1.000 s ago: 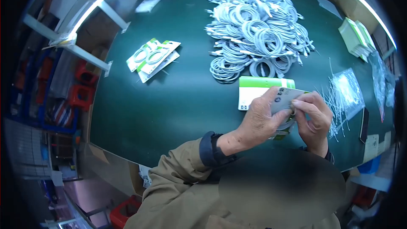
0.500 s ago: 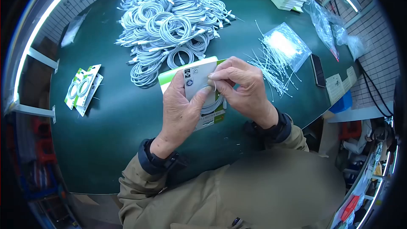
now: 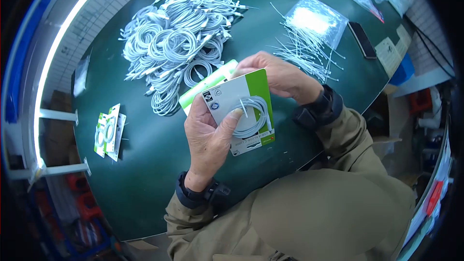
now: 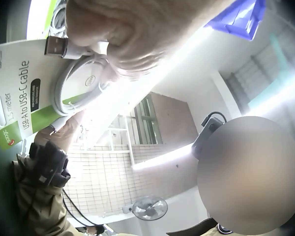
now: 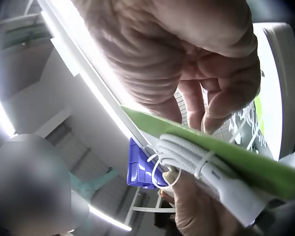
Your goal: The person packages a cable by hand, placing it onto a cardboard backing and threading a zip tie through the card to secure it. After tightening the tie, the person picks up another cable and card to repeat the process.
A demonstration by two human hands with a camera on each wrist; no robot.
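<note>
My left hand grips a white and green packaging card, its thumb on the front face. A coiled white USB cable lies against that face; the left wrist view shows its USB-A plug. A thin white cable tie crosses the coil beside the thumb and stands out as a loose loop in the right wrist view. My right hand reaches behind the card's far edge with bent fingers. Its fingertips are mostly hidden from the head view, and I cannot tell whether they pinch anything.
Several coiled cables form a large pile at the back left. More green and white cards lie just beyond my hands. Finished-looking carded cables sit at left. Loose cable ties, a plastic bag and a phone lie at right.
My right hand has left the cable tie at the card's front and moved behind the card. The card now faces up more openly in my left hand, and the head view has turned.
</note>
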